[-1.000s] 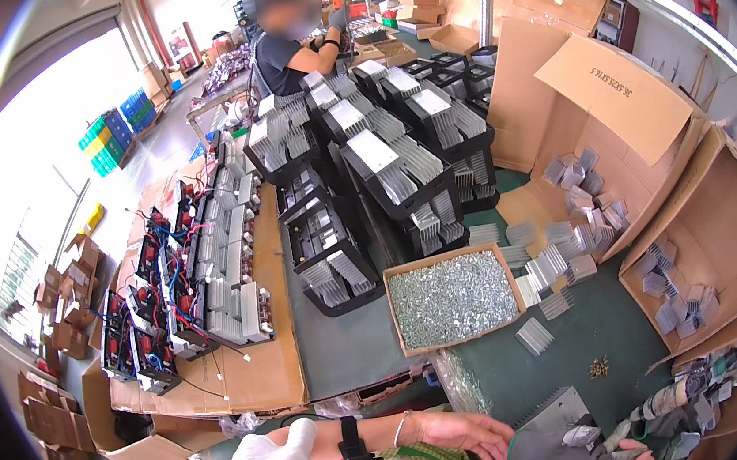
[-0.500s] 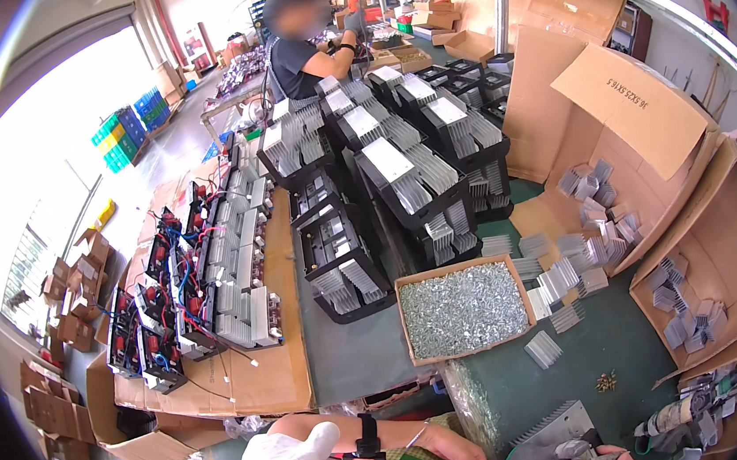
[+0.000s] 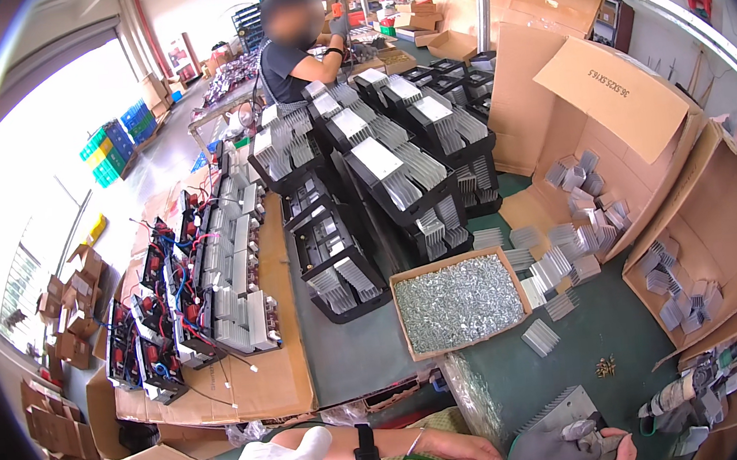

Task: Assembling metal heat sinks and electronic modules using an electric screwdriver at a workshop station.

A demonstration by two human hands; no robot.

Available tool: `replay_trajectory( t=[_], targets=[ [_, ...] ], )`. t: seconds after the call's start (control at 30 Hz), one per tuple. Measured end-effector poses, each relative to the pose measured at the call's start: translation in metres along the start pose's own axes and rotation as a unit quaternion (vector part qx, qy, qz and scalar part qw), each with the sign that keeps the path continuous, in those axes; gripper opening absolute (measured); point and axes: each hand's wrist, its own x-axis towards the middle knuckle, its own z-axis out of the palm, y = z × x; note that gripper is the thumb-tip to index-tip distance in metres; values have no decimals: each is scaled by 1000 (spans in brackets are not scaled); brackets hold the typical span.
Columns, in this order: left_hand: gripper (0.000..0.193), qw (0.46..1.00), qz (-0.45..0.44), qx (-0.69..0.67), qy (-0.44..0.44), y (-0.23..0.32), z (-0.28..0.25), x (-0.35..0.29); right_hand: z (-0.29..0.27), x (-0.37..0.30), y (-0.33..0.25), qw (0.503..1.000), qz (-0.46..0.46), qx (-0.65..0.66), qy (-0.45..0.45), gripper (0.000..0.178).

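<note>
At the lower edge, my left hand (image 3: pixel 461 452) has its fingers curled together. Whatever they may hold is too hidden to name. A black band (image 3: pixel 366 448) circles that forearm. My right hand (image 3: pixel 569 450), in a grey glove with bare fingertips showing, is closed at the near edge of a finned aluminium heat sink (image 3: pixel 562 410). The heat sink's flat face is turned up and its fins point to the far left. Just beyond it, a small pile of brass-coloured screws (image 3: pixel 606 367) lies on the green table (image 3: pixel 507 376).
A shallow cardboard box (image 3: pixel 401 315) full of small metal parts stands ahead. Loose heat sinks (image 3: pixel 540 337) lie beside it. Stacked black housings (image 3: pixel 342 277), wired assemblies (image 3: pixel 158 348) and large cartons (image 3: pixel 716 241) surround the table. Power drivers (image 3: pixel 681 391) lie right. A co-worker (image 3: pixel 290 60) stands beyond.
The heat sink and my right hand have moved slightly away from me. My left hand has shifted a little to the right. The whole view has shifted slightly.
</note>
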Motion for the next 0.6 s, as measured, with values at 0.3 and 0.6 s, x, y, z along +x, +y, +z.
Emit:
replay_trajectory(
  t=[0.3, 0.6],
  targets=[
    [37, 998, 45, 28, -19, -5, -2, 7, -6, -2, -6, 998, 2, 22, -67, 32],
    [18, 917, 82, 384, 77, -42, -26, -12, -20, -8, 0, 955, -12, 294, -44, 28]
  ],
)
